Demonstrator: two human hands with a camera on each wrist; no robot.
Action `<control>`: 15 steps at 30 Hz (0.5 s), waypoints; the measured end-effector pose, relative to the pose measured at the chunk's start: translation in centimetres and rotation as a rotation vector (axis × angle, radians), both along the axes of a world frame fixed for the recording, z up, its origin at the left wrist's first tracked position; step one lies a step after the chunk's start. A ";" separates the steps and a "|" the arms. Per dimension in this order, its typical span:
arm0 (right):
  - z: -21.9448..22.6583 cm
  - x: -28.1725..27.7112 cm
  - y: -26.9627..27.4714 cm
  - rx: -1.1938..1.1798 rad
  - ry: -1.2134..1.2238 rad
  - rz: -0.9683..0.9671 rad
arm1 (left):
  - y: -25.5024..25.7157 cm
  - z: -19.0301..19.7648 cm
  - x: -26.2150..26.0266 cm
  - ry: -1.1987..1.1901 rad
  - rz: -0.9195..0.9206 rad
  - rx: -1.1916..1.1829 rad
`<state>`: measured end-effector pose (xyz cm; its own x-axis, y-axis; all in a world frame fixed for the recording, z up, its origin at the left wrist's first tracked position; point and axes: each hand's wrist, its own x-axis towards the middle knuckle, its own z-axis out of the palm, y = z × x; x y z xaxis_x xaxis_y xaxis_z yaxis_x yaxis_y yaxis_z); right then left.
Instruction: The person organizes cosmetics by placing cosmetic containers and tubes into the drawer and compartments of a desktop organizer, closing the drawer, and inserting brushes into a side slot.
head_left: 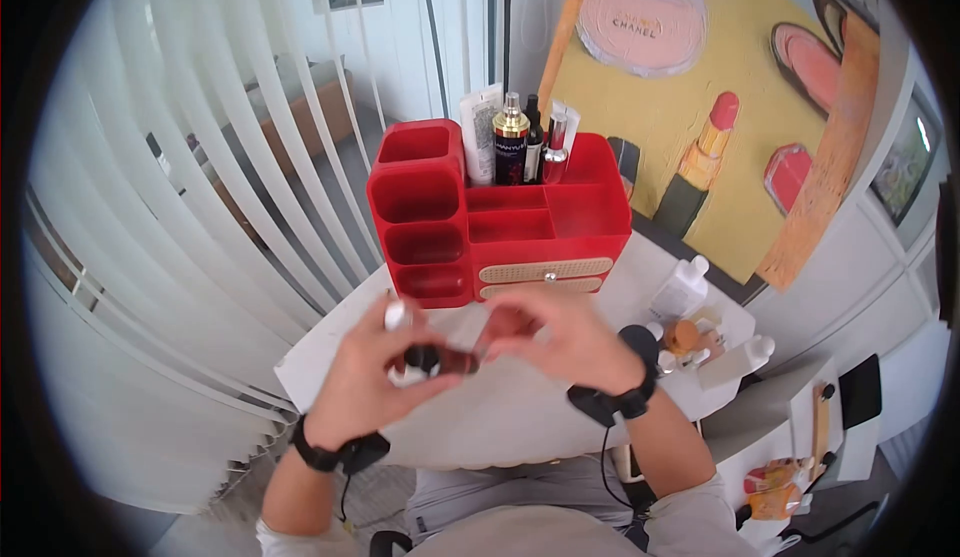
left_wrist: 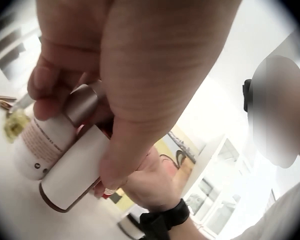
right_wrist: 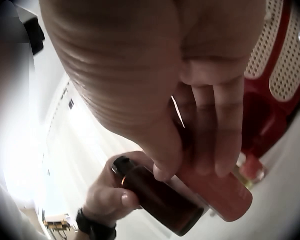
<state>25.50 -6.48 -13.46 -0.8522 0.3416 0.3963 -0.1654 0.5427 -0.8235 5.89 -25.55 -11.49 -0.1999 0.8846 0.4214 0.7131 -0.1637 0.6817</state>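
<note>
My left hand point(head_left: 375, 367) holds a dark brown bottle point(right_wrist: 162, 200) with a black cap point(head_left: 422, 359). In the left wrist view this bottle shows a white label point(left_wrist: 75, 167), pressed by the thumb. A white bottle point(left_wrist: 44, 147) with printed text and a metallic brown cap point(left_wrist: 81, 104) lies beside it, its cap gripped by the same hand's fingers. Close on the right, my right hand point(head_left: 560, 332) pinches a reddish-pink bottle point(right_wrist: 222, 197) between thumb and fingers. The fingers cover its upper part. Both hands are over the white table point(head_left: 500, 422), in front of the red organizer point(head_left: 590, 242).
Tall bottles, among them a dark blue one with a gold top point(head_left: 510, 147), and a white tube point(head_left: 482, 137) stand in the organizer's rear. White bottles point(head_left: 682, 289) and small jars crowd the table's right side. A cosmetics painting point(head_left: 740, 207) leans behind; blinds point(head_left: 230, 207) hang left.
</note>
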 end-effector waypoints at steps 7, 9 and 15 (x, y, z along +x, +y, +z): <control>4.7 -1.1 9.1 0.057 0.175 -0.344 | 14.3 6.7 -2.9 0.221 -0.045 0.158; 4.9 -2.2 11.1 0.283 0.108 -0.454 | 17.4 6.9 -3.4 0.247 -0.069 0.123; 5.6 -4.5 12.8 0.308 0.070 -0.402 | 20.5 7.6 -3.4 0.350 0.004 -0.110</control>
